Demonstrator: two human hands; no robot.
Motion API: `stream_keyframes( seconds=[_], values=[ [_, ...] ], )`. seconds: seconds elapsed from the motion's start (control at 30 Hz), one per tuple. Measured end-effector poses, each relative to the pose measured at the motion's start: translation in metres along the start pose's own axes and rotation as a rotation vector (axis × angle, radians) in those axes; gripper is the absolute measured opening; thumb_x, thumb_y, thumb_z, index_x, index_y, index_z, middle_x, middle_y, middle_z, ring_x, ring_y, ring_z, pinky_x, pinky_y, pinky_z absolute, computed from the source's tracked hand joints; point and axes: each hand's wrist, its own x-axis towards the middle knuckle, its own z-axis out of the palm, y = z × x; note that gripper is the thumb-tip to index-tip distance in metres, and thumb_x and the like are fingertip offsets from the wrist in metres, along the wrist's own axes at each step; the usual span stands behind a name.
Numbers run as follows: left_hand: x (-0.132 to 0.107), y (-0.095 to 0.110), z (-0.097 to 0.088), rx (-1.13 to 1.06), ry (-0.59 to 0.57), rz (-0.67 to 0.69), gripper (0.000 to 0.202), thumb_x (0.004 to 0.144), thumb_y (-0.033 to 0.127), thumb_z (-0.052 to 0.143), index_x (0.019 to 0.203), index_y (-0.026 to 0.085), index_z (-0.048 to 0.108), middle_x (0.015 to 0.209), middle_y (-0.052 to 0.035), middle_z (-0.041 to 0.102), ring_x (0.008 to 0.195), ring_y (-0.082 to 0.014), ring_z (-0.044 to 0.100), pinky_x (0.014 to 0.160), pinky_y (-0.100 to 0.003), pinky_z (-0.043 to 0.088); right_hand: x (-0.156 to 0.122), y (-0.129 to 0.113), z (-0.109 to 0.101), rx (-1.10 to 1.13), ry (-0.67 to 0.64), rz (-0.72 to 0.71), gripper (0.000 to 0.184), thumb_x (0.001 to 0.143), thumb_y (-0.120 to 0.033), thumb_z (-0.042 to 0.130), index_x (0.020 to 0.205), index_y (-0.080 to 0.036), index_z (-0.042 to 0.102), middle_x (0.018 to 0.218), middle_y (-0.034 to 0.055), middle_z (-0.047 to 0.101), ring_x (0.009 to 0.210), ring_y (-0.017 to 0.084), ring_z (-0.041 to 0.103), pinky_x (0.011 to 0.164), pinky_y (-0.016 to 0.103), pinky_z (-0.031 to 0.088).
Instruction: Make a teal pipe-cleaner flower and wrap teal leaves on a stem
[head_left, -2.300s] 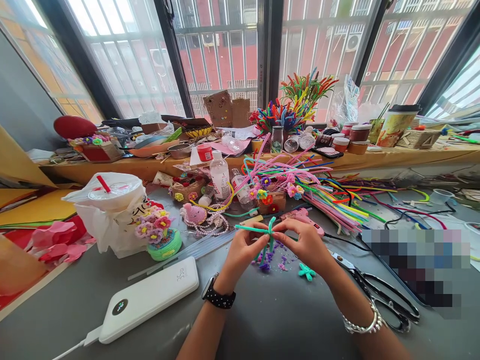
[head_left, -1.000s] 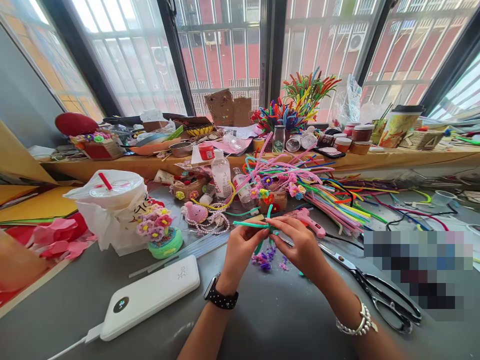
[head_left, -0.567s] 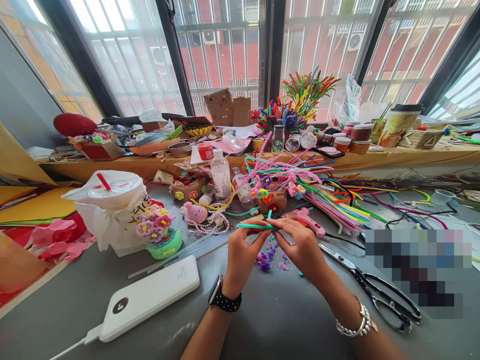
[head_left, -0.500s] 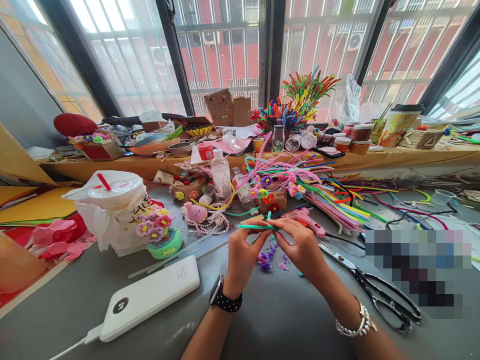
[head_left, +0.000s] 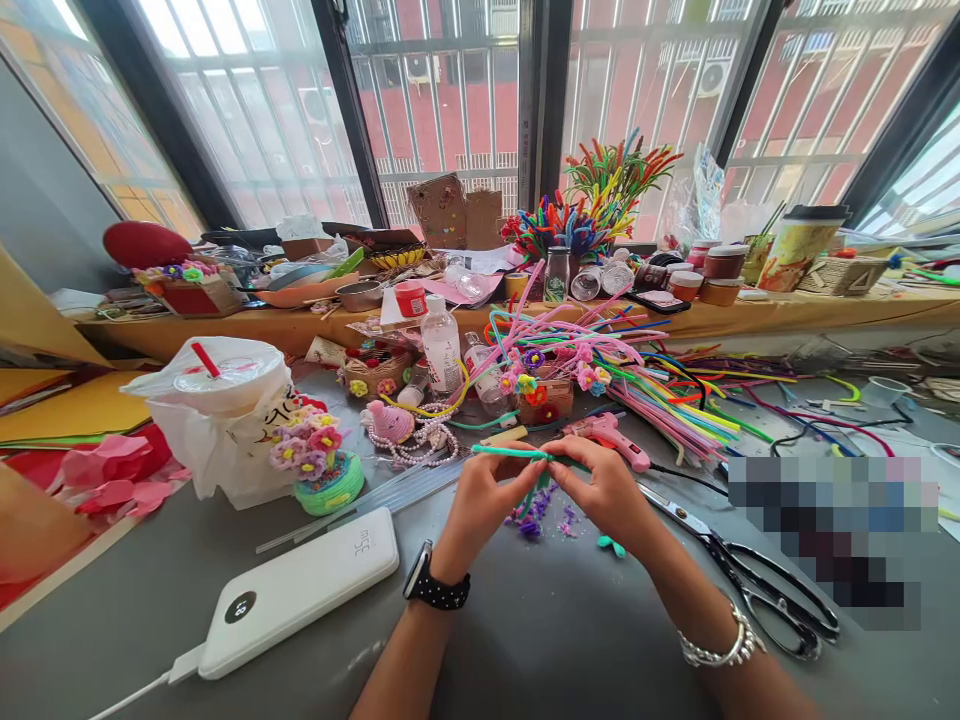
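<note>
Between my two hands, above the grey table, is a teal pipe cleaner (head_left: 506, 452). My left hand (head_left: 487, 497) pinches it near its middle, and one straight end sticks out to the left over the fingers. My right hand (head_left: 600, 490) pinches the same pipe cleaner just beside the left fingertips. A short teal length hangs down below the fingers. Purple fuzzy scraps (head_left: 534, 515) lie on the table under my hands. A small bent teal piece (head_left: 611, 546) rests near my right wrist.
Scissors (head_left: 750, 580) lie right of my right arm, with a pink glue gun (head_left: 611, 437) behind the hands. A white power bank (head_left: 300, 592) and a bagged drink cup (head_left: 225, 420) are at left. Bundled pipe cleaners (head_left: 652, 400) spread behind, before a cluttered ledge (head_left: 285, 330).
A teal end that stood up above my fingertips now hangs below them. My hands have moved slightly apart at the wrists, and the small teal piece on the table shows more fully.
</note>
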Motion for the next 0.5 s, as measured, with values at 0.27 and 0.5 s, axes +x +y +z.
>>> stream_keyframes(
  seconds=[0.27,0.5],
  values=[
    [0.0016,-0.0016,-0.0020,0.075,0.044,-0.072,0.024,0.067,0.035,0.062,0.077,0.013,0.066,0.060,-0.0023,0.064,0.053,-0.0127,0.056,0.047,-0.020,0.041,0.0000,0.0003,-0.0036,0.024,-0.042,0.103,0.017,0.072,-0.016,0.054,0.084,-0.017,0.065,0.084,0.0055,0.068,0.079,0.019,0.062,0.072,0.030,0.048],
    [0.0027,0.0025,-0.0025,-0.078,-0.043,-0.162,0.024,0.061,0.027,0.067,0.081,0.014,0.066,0.070,-0.0054,0.068,0.064,-0.0167,0.061,0.056,-0.023,0.046,0.0032,0.0033,-0.0099,0.094,-0.102,0.153,0.017,0.073,-0.021,0.055,0.085,-0.018,0.067,0.084,0.0047,0.069,0.080,0.020,0.063,0.072,0.031,0.048]
  ],
)
